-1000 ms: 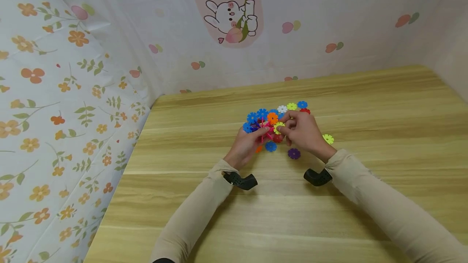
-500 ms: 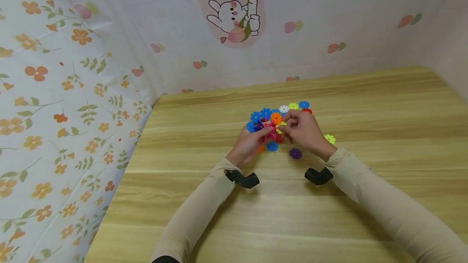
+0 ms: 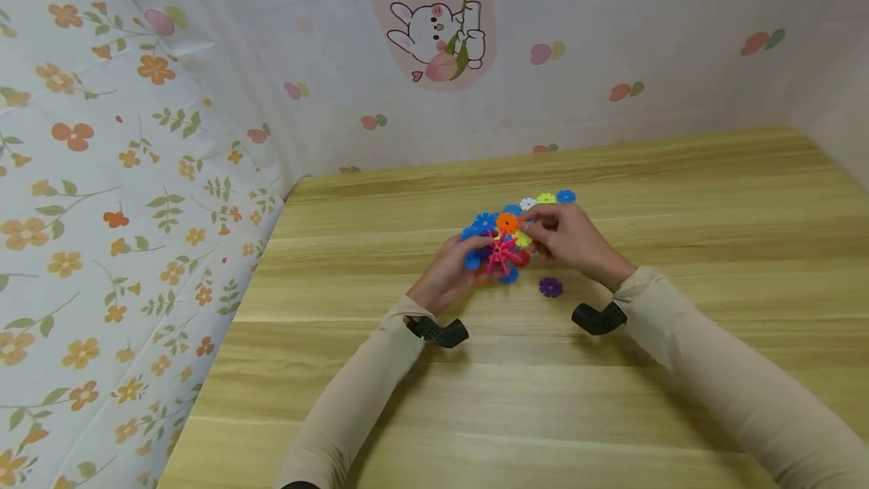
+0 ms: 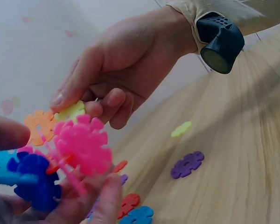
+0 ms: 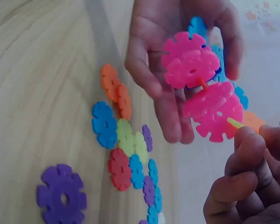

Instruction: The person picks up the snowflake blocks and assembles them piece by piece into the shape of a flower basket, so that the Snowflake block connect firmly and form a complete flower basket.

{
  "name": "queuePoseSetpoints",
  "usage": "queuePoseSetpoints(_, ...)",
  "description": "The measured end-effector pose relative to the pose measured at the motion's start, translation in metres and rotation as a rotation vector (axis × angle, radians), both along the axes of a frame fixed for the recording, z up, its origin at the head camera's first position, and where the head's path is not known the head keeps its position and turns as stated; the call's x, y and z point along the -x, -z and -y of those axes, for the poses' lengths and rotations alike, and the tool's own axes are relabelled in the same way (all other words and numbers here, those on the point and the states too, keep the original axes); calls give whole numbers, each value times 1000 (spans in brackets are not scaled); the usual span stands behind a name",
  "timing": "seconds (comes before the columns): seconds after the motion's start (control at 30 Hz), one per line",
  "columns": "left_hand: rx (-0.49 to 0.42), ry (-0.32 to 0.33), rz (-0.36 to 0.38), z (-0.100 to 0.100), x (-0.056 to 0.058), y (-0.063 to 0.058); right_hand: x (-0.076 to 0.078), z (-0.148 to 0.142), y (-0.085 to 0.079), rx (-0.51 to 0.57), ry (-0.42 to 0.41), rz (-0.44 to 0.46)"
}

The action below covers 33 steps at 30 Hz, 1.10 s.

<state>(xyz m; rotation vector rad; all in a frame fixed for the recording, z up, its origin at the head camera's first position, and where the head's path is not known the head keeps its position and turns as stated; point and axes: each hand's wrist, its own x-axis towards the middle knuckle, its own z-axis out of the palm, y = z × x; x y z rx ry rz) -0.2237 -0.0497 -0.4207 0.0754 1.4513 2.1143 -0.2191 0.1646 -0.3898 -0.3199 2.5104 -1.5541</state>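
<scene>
My left hand [image 3: 444, 270] holds a joined cluster of notched plastic snowflake discs above the table. Pink discs [image 5: 214, 109] make up its middle, with dark blue discs [image 4: 37, 179] and light blue ones at the side toward the left palm. The left thumb lies over the cluster while the other fingers spread beneath it. With thumb and forefinger, my right hand [image 3: 577, 244] pinches a yellow disc [image 4: 71, 112] right at the edge of a pink disc. In the right wrist view, the yellow disc is edge-on against the pink one. An orange disc [image 4: 39, 126] sits beside it.
Loose discs lie on the wooden table [image 3: 516, 398] under and behind the hands, among them a purple disc [image 3: 551, 287], a red disc [image 5: 120, 169] and a blue disc [image 3: 566, 196]. A patterned cloth [image 3: 305, 44] hangs along the table's back and left.
My left hand has turned the cluster, so the pink discs now face the head camera and the left thumb has shifted off them. The right hand still pinches the yellow disc.
</scene>
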Motion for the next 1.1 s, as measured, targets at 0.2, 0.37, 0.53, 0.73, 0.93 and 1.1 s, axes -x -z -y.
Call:
queuePoseSetpoints(0.2,-10,86,11,1,1,-1,4,-3,-3,-15,-38,31)
queuePoseSetpoints(0.37,9,48,22,-4,0,1,4,1,-3,-17,-42,56)
queuePoseSetpoints(0.53,-13,33,23,-7,-3,2,3,1,-1,-19,-63,48)
queuePoseSetpoints(0.73,-28,13,34,-8,-3,2,1,-6,-4,-53,-103,-11)
queuePoseSetpoints(0.93,-5,-26,42,-5,-3,3,-2,-25,-12,-144,-147,-47)
queuePoseSetpoints(1.1,0,-27,50,-4,-3,3,-4,-47,-12,-272,-194,-56)
